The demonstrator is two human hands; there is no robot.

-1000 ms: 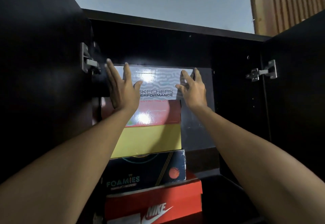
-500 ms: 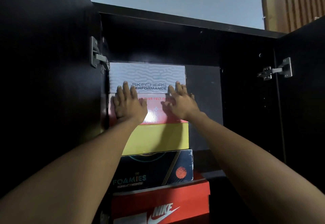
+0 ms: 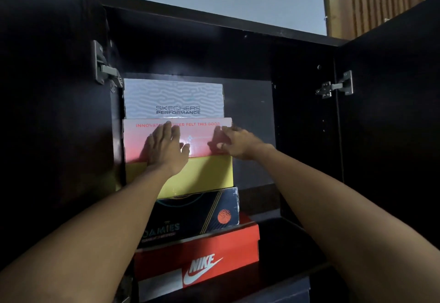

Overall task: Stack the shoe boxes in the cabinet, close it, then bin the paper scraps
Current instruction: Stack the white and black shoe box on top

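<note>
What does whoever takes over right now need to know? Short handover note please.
Left hand: open, flat against the front of the pink and yellow box.
Right hand: fingers at that box's right edge; a grip can't be confirmed.
Stack, top to bottom, at the left side of the cabinet: Skechers box, pink and yellow box, Foamies box, Nike box.
Done: four boxes stacked inside.
Left: both doors are open, so close the left door and the right door. Paper scraps and bin are out of view; binning is pending.
</note>
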